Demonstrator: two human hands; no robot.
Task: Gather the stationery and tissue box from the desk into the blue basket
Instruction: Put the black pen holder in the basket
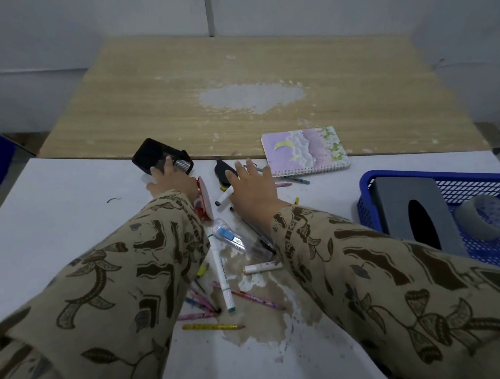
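Desk [69, 229] clutter: pens [222, 276], notebook [305, 150], basket [481, 251].

The scene was dimly and evenly lit, with a cool cast and only faint shadows. Strong wide-angle curvature was seen at the frame edges, where patterned beige sleeves [395, 283] were softened.

White desk [68, 200] with worn patches, scattered pens [222, 279], pencils [213, 327], spiral notebook [305, 150], blue basket [481, 251], black mesh holder [160, 155]
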